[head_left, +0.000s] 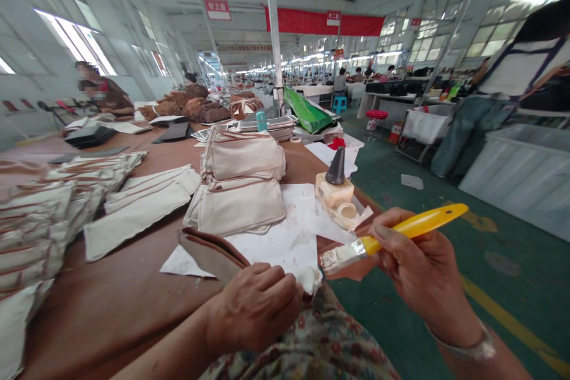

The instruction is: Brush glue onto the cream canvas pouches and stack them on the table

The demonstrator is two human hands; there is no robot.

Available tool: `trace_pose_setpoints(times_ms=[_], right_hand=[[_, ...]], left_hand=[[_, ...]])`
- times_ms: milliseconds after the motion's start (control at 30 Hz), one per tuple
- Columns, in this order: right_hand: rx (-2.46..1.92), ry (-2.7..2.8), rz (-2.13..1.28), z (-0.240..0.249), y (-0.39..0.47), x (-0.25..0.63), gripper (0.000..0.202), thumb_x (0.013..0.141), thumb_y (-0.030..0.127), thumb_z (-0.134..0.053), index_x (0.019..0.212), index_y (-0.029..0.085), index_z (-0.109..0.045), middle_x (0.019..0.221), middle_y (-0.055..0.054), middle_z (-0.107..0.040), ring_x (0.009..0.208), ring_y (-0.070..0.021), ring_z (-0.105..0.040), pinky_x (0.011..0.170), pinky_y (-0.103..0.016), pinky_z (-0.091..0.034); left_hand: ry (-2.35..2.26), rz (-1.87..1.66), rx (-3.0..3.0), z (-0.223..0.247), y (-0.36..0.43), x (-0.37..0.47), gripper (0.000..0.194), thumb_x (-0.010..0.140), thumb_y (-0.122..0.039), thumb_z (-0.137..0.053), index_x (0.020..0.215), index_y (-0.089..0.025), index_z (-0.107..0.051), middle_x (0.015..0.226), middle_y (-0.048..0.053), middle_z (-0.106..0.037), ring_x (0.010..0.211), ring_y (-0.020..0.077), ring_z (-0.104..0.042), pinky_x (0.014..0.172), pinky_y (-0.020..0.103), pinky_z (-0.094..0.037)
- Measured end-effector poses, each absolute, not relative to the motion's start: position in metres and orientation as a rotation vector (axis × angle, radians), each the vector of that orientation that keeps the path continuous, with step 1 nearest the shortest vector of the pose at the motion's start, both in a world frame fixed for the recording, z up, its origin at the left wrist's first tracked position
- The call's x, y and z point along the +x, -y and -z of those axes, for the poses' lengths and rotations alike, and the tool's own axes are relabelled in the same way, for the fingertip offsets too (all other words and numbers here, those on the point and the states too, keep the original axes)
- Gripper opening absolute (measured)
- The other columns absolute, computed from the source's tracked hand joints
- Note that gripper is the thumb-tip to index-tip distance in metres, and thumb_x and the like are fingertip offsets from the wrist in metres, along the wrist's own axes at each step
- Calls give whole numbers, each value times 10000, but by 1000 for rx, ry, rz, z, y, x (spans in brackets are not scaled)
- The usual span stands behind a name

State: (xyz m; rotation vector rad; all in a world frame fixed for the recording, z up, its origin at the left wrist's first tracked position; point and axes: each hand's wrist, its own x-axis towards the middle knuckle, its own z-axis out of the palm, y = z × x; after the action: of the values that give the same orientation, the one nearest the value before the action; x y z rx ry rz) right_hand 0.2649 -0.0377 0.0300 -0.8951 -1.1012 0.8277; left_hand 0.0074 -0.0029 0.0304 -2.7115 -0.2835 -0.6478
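Note:
My right hand [418,273] grips a flat paintbrush [412,227] by its yellow handle, and its bristles are caked with something whitish. Near the table's front edge, the fingers of my left hand [262,303] are curled down on a folded brown leather piece [214,255]. Close to those fingertips is a crumpled white lump [309,278], just left of the bristles; what it is I cannot make out. Under these lies a stained white paper sheet [294,214]. Beyond the brush stands a cream plastic container [333,190] topped by a dark cone.
Stacked off-white pouches [243,178] stand ahead on the brown-covered table [133,285]. More off-white pieces [40,214] lie in rows at left. A green bag [309,110] lies at the back. To the right are a person in jeans [472,124] and a large pale bin [521,172].

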Motion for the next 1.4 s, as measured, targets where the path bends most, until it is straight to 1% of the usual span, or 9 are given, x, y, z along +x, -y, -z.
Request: trace_pose_setpoints(times_ms=[233, 333, 533, 633, 833, 933, 1067, 1233, 1400], right_hand=[[-864, 1446, -651, -30, 51, 245, 133, 1013, 205, -585, 884, 225, -609, 723, 22, -513, 580, -123, -471, 513, -214, -402], [-874, 1532, -589, -24, 53, 248, 120, 1024, 173, -544, 936, 236, -594, 774, 18, -528, 621, -132, -483, 547, -227, -413], [-997, 1541, -351, -28, 50, 265, 96, 987, 179, -585, 907, 219, -619, 841, -35, -583, 777, -203, -569, 608, -280, -449], [-960, 1529, -374, -36, 51, 258, 108, 993, 180, -576, 904, 223, -616, 818, -24, -580, 753, -194, -567, 622, -282, -456], [-902, 1816, -629, -48, 47, 245, 112, 978, 173, -512, 886, 214, -561, 696, 26, -530, 555, -137, -483, 509, -248, -410], [-954, 1853, -588, -51, 46, 254, 129, 972, 173, -516, 862, 217, -566, 710, 8, -552, 598, -160, -525, 539, -265, -435], [-952, 1701, -448, -48, 46, 254, 95, 1003, 210, -550, 927, 229, -602, 786, -12, -586, 674, -182, -557, 584, -282, -450], [-932, 1878, -741, -43, 44, 242, 150, 1013, 237, -498, 881, 216, -567, 719, 5, -547, 597, -162, -494, 540, -279, -408], [-929, 1747, -530, -44, 44, 236, 129, 1013, 228, -536, 896, 233, -589, 753, -4, -580, 644, -175, -546, 557, -271, -435]], left_hand=[[391, 670, -2700, -26, 0, 5, 191, 997, -153, -460, 889, -156, -618, 697, 7, -545, 605, 171, -418, 539, 357, -259], [449, 679, -2708, -22, -1, 2, 188, 994, -159, -481, 853, -162, -604, 702, 7, -535, 617, 167, -420, 550, 352, -264], [255, 669, -2672, -29, 3, 5, 158, 948, -137, -502, 845, -143, -622, 702, 9, -551, 586, 161, -396, 516, 359, -230], [207, 664, -2673, -33, 3, 6, 137, 922, -141, -537, 807, -146, -611, 740, 16, -583, 597, 161, -412, 507, 355, -247], [230, 636, -2681, -33, 3, 2, 194, 953, -140, -465, 809, -160, -595, 705, 16, -557, 587, 168, -415, 490, 361, -270], [244, 609, -2662, -30, 4, 0, 194, 959, -147, -453, 818, -166, -584, 708, 18, -549, 594, 166, -426, 499, 357, -288], [244, 594, -2658, -29, 4, -1, 182, 954, -152, -459, 812, -172, -571, 709, 19, -548, 592, 161, -429, 512, 352, -277], [284, 600, -2646, -30, 6, -4, 159, 943, -140, -461, 834, -171, -573, 694, 13, -527, 589, 164, -423, 522, 351, -274], [321, 619, -2634, -26, 8, -7, 143, 940, -144, -466, 853, -167, -577, 678, 4, -510, 565, 160, -413, 506, 351, -251]])
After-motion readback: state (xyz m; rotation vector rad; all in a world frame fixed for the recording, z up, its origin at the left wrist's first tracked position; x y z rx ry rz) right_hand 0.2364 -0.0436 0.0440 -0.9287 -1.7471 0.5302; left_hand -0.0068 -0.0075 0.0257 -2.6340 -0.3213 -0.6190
